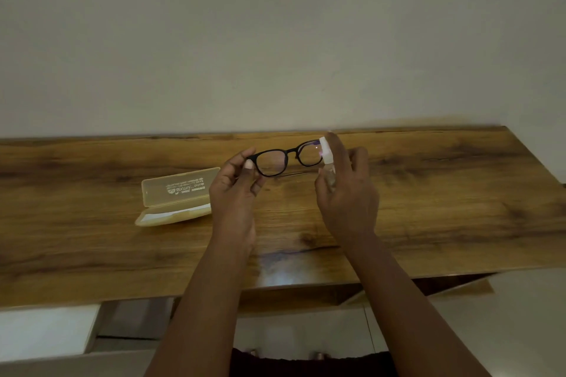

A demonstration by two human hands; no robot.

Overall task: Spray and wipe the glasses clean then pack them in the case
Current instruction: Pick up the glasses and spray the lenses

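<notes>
Bare worktop lay right of both hands. Left hand pinched the glasses; right hand gripped the spray bottle, outer fingers spread.

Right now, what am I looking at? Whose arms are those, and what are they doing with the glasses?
There is no machine here. The one picture comes from a camera worn on a person's head, looking down at their own two arms. The left hand pinches one end of the black glasses and holds them up above the wooden table. The right hand holds a small spray bottle with a white top, right beside the other lens. On the table, to the left, lies a yellowish glasses case with its lid open. Behind the table is a plain wall.
</notes>
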